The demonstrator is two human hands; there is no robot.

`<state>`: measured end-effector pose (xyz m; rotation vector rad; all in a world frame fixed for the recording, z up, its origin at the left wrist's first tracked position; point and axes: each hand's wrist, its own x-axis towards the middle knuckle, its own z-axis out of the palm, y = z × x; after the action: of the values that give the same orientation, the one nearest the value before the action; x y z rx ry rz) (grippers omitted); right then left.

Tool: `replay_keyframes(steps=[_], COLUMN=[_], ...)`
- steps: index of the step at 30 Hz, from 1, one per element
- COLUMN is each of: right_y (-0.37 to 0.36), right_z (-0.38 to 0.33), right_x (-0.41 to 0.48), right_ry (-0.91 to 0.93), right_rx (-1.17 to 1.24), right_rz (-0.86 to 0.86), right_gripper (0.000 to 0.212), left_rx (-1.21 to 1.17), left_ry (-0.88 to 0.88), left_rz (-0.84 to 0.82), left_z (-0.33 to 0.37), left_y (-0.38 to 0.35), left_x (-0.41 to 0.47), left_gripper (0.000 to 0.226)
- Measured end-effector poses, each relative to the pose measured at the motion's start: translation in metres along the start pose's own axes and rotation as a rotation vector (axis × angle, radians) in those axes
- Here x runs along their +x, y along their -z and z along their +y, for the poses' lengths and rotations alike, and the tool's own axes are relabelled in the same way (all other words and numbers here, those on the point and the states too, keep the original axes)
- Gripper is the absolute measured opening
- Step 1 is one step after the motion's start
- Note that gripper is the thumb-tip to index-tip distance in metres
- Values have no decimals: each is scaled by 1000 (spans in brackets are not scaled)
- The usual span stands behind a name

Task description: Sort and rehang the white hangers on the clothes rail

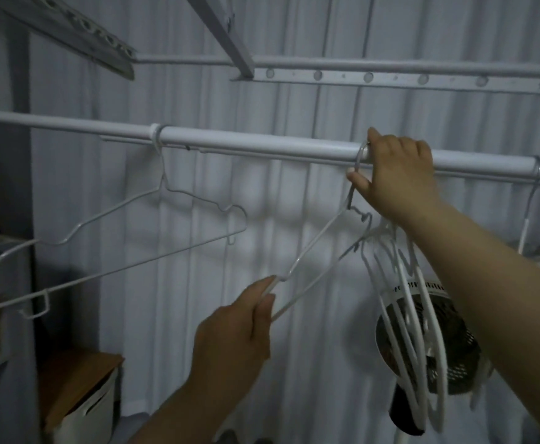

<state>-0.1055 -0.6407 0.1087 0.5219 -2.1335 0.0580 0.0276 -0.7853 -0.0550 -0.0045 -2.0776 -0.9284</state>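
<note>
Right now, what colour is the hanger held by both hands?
The hanger is white; head view.

1. Your rail (262,149) lies bare from the hung hanger (153,258) to your right hand (396,174), so there is room for a hook at that hand's 9 o'clock.
2. At its 3 o'clock, a short bare stretch ends at another hook (536,169).
3. At its 6 o'clock, a bunch (404,328) of hangers dangles before a fan (461,357), blocking the way down.
4. At its 7 o'clock, the tilted hanger (316,242) crosses the gap down to your left hand (240,331).
5. At 12 o'clock, rack bars (390,64) close off the space above.
</note>
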Motion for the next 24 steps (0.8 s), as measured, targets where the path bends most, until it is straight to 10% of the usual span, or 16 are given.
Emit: replay_keyframes(steps=[3, 24], right_y=[-1, -12], right_z=[-4, -11], right_x=[-1, 3], right_ry=[5, 69], right_rx=[7, 98], right_rz=[10, 148], right_gripper=[67, 57], left_rx=[116, 193], left_ry=[1, 178], left_rz=[86, 452], left_z=[-6, -48], left_y=[26, 105], left_x=[10, 6], left_gripper=[75, 29])
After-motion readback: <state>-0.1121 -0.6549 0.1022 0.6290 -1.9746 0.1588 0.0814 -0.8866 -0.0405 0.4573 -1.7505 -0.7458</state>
